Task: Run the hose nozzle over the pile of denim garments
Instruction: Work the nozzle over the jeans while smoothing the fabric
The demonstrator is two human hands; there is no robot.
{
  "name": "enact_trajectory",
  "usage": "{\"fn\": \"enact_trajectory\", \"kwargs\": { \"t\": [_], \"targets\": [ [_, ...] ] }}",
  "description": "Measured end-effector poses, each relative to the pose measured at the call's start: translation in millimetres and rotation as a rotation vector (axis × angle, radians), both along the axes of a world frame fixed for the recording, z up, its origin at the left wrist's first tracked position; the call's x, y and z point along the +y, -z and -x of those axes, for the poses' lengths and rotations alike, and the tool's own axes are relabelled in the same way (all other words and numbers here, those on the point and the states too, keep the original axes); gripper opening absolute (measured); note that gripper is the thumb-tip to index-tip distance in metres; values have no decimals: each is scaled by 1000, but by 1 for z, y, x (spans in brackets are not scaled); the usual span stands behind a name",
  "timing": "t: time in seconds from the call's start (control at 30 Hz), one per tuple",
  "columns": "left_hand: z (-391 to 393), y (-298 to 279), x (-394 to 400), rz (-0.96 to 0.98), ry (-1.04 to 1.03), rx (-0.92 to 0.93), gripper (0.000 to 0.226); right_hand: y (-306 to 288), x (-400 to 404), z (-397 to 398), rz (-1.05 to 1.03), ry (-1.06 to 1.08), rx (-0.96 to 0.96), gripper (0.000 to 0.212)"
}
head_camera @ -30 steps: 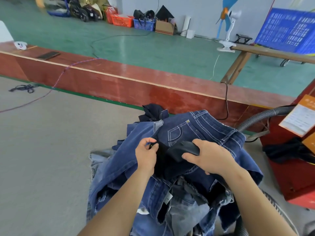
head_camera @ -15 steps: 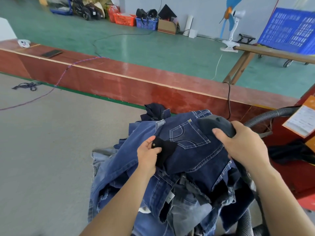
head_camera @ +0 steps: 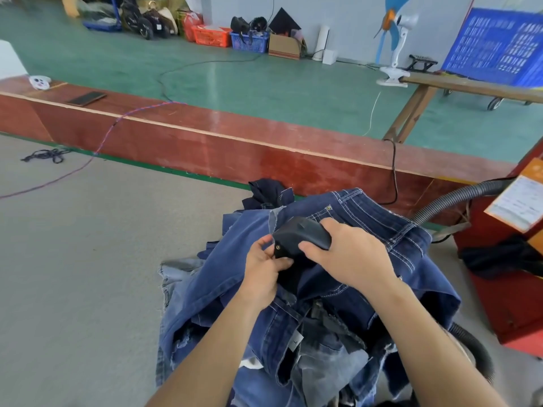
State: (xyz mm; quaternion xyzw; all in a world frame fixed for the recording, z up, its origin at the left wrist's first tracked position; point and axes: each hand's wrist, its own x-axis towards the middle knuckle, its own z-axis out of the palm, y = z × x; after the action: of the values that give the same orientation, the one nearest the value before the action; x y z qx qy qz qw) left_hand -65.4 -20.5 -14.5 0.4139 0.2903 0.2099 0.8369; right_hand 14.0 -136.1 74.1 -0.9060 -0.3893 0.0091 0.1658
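Our right hand (head_camera: 349, 254) grips dark nozzle (head_camera: 302, 235) atop denim pile (head_camera: 405, 239); our left hand (head_camera: 263, 271) pinches dark fabric flap (head_camera: 283, 251) beneath nozzle.

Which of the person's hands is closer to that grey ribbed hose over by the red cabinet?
Right. The right hand grips the nozzle nearer the hose; the left hand is farther left.

Both hands on nozzle, on top of the jeans pile

Right hand (head_camera: 349, 254) grips the dark nozzle (head_camera: 302, 235) from above; left hand (head_camera: 264, 270) pinches a dark fabric flap (head_camera: 283, 251) at its front edge. Jeans pile (head_camera: 293, 304) sits on the grey table (head_camera: 88, 259). Ribbed hose (head_camera: 458, 198) runs right toward the red cabinet (head_camera: 511, 289). Red board (head_camera: 235, 151) behind the pile
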Motion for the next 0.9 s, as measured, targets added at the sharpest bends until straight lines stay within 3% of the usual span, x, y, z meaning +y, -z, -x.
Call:
{"fn": "enact_trajectory", "kwargs": {
  "t": [0.23, 0.4, 0.6, 0.77, 0.9],
  "targets": [
    [7, -1, 7, -36, 53, 63, 51, -14, 1, -8, -201, 163, -19, 35],
    [19, -16, 16, -98, 342, 227, 7, -32, -20, -25, -341, 279, 49, 39],
    [19, -100, 11, -317, 287, -114, 13, -43, -44, -36, -444, 425, 12, 39],
    [21, -175, -10, -117, 153, -449, 11, -54, -67, -45, -647, 517, -11, 40],
    [21, -215, -30, -125, 108, -662, 14, -57, -77, -48, -708, 560, 9, 40]
  ]
}}
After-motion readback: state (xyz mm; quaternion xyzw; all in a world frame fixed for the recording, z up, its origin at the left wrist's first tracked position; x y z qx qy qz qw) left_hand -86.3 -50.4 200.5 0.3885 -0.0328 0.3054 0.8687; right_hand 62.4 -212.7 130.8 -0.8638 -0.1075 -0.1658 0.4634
